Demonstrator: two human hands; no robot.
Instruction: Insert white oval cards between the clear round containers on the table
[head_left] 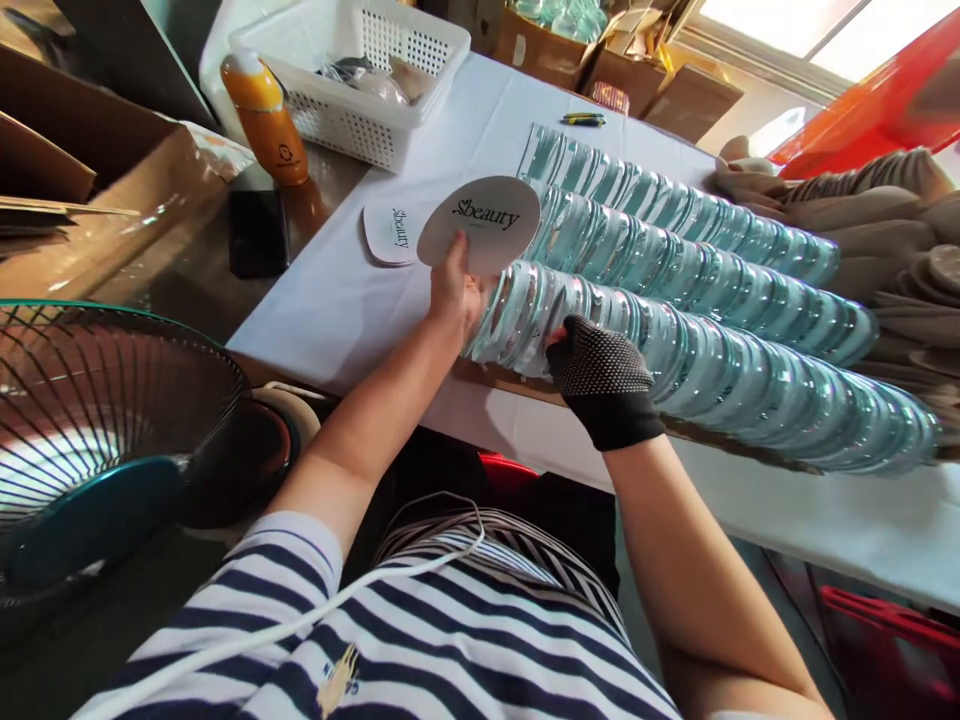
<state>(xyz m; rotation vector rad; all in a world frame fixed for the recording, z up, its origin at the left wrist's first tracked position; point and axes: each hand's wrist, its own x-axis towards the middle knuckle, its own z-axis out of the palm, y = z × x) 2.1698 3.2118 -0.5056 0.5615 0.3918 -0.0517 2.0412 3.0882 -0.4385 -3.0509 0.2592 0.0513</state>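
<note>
My left hand (454,290) is closed on the lower edge of a round white card (480,222) printed "beauty", held up at the left end of the nearest row of shiny round discs (750,385). My right hand (600,375), in a black dotted glove, is curled over the top of that same row, fingers pressed on the discs. Two more rows of discs (675,235) lie behind it on the white table (337,300). A second white "beauty" card (390,235) lies flat on the table, just left of the held card.
A white plastic basket (360,70) and an orange bottle (266,115) stand at the back left. A fan with a wire guard (97,430) sits at my left. Brown cardboard boxes (637,70) line the back; beige pouches (885,220) are piled at the right. A pen (583,119) lies near the boxes.
</note>
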